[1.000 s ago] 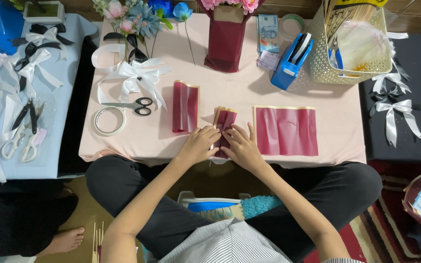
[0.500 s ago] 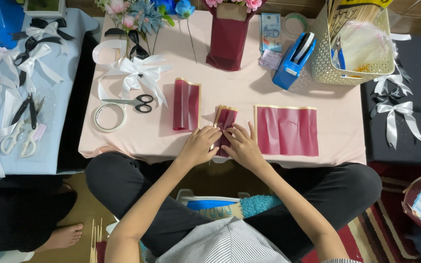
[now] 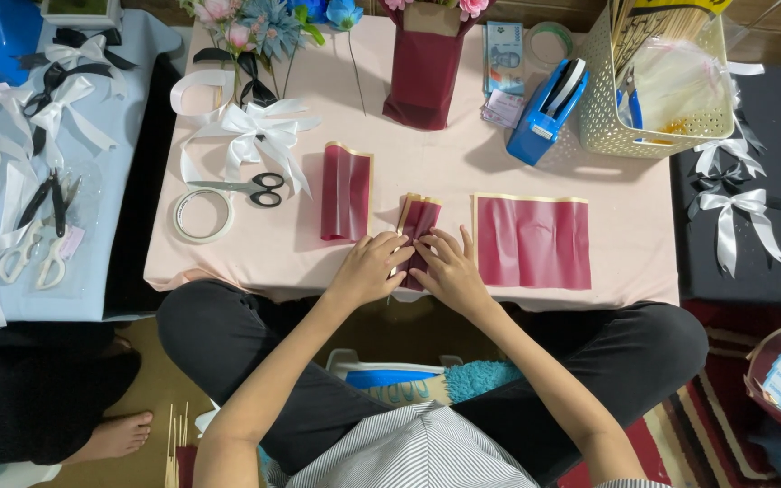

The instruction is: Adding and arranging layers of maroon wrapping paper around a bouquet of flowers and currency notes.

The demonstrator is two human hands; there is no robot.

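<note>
Both hands meet at the near edge of the pink desk (image 3: 409, 172) over a small folded piece of maroon paper (image 3: 419, 221) with a pale gold edge. The left hand (image 3: 368, 268) lies with fingers curled down onto the paper's left side, and the right hand (image 3: 449, 271) presses its fingertips on the right side; between them they pinch the pleated lower end, which the fingers hide, so how the fold ends there cannot be made out. The upper end fans out beyond the fingertips, stiff and creased.

Just left of the left hand lies a curled maroon sheet (image 3: 345, 192), glossy, bent into a shallow trough. Just right of the right hand lies a flat maroon sheet (image 3: 532, 242), nearly square and lightly wrinkled, with a gold strip along its top edge.

Farther left of the left hand are black-handled scissors (image 3: 250, 188), a ring of clear tape (image 3: 202, 215), and a white satin ribbon bow (image 3: 246, 136). Beyond the hands stands a maroon-wrapped bouquet (image 3: 425, 77), its top cut off by the frame. Beyond the right hand sit a blue tape dispenser (image 3: 544, 113) and a cream perforated plastic basket (image 3: 657, 90); its contents are hard to make out under a clear bag.
</note>
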